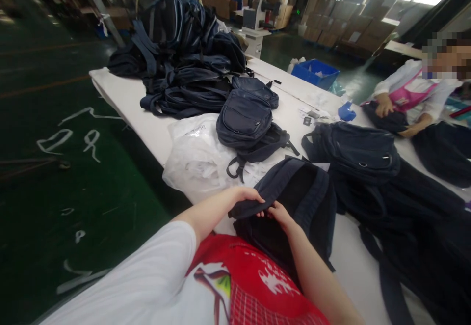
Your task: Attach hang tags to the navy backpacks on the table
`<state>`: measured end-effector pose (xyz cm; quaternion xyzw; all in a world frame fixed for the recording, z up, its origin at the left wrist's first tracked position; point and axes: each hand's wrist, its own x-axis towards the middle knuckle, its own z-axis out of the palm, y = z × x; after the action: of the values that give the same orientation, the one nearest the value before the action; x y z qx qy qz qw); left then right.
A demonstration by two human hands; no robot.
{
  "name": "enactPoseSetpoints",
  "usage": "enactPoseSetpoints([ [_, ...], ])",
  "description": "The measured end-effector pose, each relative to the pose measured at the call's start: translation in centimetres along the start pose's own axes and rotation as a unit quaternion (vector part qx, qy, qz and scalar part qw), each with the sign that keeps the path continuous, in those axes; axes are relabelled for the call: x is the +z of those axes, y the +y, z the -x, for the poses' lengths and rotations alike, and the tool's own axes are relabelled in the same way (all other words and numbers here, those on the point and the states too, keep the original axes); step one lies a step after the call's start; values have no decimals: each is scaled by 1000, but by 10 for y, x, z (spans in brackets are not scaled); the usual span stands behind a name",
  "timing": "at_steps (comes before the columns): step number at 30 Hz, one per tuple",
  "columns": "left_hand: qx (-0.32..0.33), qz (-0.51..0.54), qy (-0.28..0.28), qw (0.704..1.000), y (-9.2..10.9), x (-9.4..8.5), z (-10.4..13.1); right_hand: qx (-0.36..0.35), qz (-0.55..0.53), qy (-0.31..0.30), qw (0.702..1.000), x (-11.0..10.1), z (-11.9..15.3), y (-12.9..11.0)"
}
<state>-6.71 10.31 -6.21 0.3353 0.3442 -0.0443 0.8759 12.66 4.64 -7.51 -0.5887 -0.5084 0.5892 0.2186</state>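
Note:
A dark navy backpack [312,192] lies on the white table [346,246] right in front of me, its padded shoulder straps facing up. My left hand [252,196] grips the strap near its lower left end, with the thumb on top and the other fingers partly under the cloth. Close beside it, my right hand [277,213] has its fingers pinched at the edge of the same strap. The fingertips of both hands nearly meet there. Just beyond sits another navy backpack [245,119], next to a clear plastic bag [198,163].
A large heap of navy backpacks [195,60] covers the far left of the table. More backpacks [360,153] lie at the right. Across the table a person in a pink apron [412,94] handles dark cloth. A blue bin [315,73] stands behind the table.

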Motion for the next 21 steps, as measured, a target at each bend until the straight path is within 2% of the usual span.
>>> enactPoseSetpoints([
  [5, -18, -8, -14, 1000, 0, -3, -1, 8, -43, -24, 999, -5, -3, -1],
  [12, -18, -23, -6, 1000, 3, -4, 3, 16, -28, -73, 997, -12, -2, -5],
  [21, 54, -9, 64, 996, -18, 22, -3, 8, 22, -70, 997, -21, -2, 1],
])
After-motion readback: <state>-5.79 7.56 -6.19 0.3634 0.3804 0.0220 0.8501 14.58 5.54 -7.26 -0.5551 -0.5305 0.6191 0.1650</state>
